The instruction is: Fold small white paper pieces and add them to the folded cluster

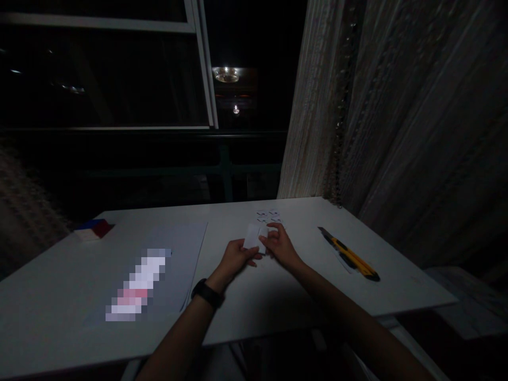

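Both hands meet over the middle of the white table (234, 307), holding a small white piece of paper (252, 236). My left hand (236, 256) pinches its lower left part, thumb on top; a dark watch (207, 293) is on that wrist. At the paper's right side, my right hand (280, 246) is closed on it with thumb and fingers. Whether the paper is folded or layered I cannot tell. Just beyond the hands lie several small white paper pieces (262, 214) with dark marks, partly hidden by my right hand.
A yellow and black utility knife (351, 254) lies to the right, its blade pointing away. Large paper sheets (186, 264) rest at the left, partly pixelated. A coloured cube (94, 229) sits at the far left. Curtains (313, 106) hang beyond the table by a window (202, 63).
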A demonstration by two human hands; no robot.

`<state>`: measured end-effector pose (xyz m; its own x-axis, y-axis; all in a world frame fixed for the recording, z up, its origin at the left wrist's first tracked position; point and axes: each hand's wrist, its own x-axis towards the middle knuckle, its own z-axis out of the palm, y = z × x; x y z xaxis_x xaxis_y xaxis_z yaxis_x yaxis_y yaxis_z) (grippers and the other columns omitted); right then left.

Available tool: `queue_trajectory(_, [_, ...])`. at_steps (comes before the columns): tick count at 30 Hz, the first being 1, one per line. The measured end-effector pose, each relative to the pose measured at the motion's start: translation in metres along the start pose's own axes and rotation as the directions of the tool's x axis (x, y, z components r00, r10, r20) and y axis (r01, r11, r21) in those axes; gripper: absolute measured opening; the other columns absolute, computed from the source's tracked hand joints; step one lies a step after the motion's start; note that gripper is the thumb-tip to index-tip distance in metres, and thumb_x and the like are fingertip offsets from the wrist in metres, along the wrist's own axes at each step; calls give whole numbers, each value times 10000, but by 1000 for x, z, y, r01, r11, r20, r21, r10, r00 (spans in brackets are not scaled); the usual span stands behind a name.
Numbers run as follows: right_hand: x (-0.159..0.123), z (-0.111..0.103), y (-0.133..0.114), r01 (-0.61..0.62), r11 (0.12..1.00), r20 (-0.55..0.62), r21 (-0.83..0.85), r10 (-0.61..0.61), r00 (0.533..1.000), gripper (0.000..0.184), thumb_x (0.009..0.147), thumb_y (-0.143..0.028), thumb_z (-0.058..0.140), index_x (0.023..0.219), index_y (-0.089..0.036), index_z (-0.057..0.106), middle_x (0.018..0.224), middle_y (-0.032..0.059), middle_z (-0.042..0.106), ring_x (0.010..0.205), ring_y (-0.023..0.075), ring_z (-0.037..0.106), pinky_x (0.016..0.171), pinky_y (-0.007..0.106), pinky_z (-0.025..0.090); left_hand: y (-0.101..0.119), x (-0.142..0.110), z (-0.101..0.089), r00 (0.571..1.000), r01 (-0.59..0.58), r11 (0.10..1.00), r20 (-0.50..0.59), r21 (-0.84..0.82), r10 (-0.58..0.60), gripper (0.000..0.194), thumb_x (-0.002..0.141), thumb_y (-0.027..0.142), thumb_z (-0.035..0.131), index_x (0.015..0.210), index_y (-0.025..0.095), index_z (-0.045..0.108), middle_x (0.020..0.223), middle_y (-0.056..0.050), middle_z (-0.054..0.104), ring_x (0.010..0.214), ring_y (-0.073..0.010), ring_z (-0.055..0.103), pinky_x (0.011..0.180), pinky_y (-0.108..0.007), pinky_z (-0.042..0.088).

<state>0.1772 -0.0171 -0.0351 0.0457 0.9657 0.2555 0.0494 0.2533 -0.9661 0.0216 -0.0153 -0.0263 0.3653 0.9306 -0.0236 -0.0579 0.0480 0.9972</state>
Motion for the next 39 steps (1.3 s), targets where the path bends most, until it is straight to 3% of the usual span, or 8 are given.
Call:
queue_trajectory(4, [-3,0,-5,42,999,43,8,-42,998,705,623,-371,659,1219,-274,294,807,-38,508,452,63,481,363,174,370,3,-1,-3,1000,14,997,-10,-74,-15,396,650,301,701,952,65,603,852,-168,681,748,-226,660,534,-240,512])
queue_trajectory(10, [-2,-1,-3,41,999,104,-20,-39,994,570,692,-342,591,1217,-242,394,743,-33,507,472,74,480,391,182,361,1,-1,-2,999,22,995,43,-101,-18,391,677,281,683,989,64,589,876,-170,676,749,-216,658,579,-261,526])
queue_trajectory(16, [-2,-3,-1,125,977,59,-175,-117,991,542,684,-260,599,1210,-215,475,704,-46,459,508,57,414,483,186,367,3,0,3,1000,31,998,-3,-60,-31,314,675,277,672,900,64,621,901,-159,666,728,-210,660,554,-241,519])
queue_trajectory(22, [-3,-5,-3,188,941,82,-281,-172,982,542,686,-219,593,1218,-225,493,666,-51,463,553,73,429,572,209,394,5,-2,6,998,10,999,-66,-38,-12,240,637,230,698,801,65,636,774,-112,677,670,-188,659,536,-221,512])
queue_trajectory(31, [-1,-3,3,63,996,114,-66,-55,992,618,672,-249,588,1266,-244,416,756,-31,499,520,70,488,477,202,436,3,-1,3,998,7,998,-64,-57,-10,238,627,137,680,846,51,642,786,-114,683,650,-179,657,589,-250,528])
queue_trajectory(39, [-1,-6,1,145,979,135,-141,-126,983,563,685,-244,584,1236,-208,473,712,-34,497,530,66,430,510,196,373,1,1,2,998,25,998,-59,-63,-29,253,696,234,654,861,42,636,750,-135,681,620,-185,659,579,-264,534])
